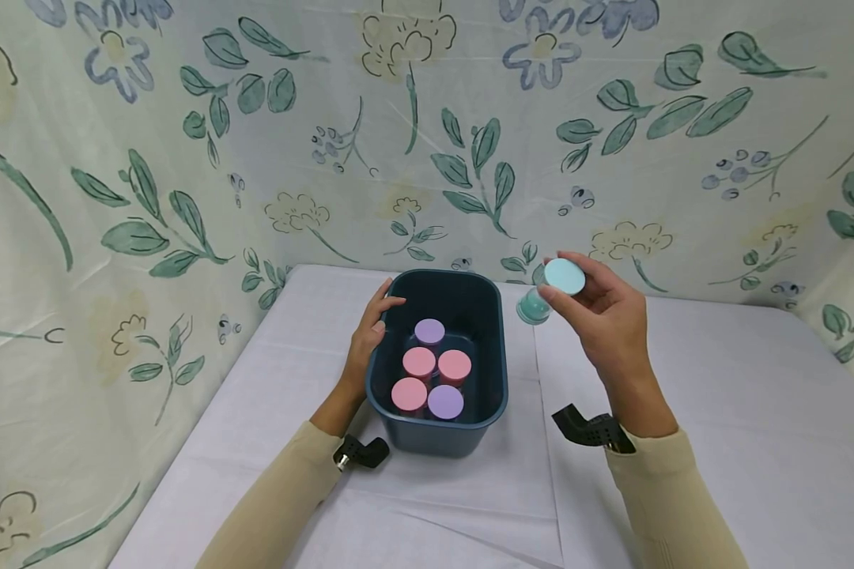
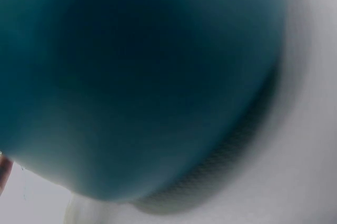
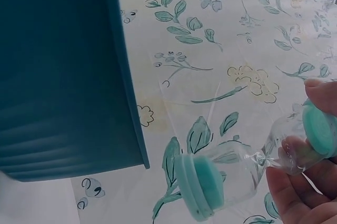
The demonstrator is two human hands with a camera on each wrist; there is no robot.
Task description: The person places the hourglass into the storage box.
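At the left rim of a dark blue plastic bin [image 1: 437,442], my left hand [image 1: 367,336] holds on, with a finger reaching over the edge. My right hand [image 1: 608,312] pinches a clear sand timer [image 1: 541,302] by one of its teal end caps, to the right of the bin's far end. In the right wrist view the timer [image 3: 239,166] lies tilted, its narrow waist and both teal caps showing. Inside the bin stand several timers with pink caps [image 1: 419,363] and purple caps [image 1: 445,402]. The bin's wall [image 2: 158,76] fills most of the left wrist view, blurred.
A white cloth [image 1: 256,474] with creases covers the table. Behind it and at the sides hangs a floral curtain [image 1: 398,174]. Each wrist wears a black camera mount, one on the left [image 1: 361,453] and one on the right [image 1: 591,429].
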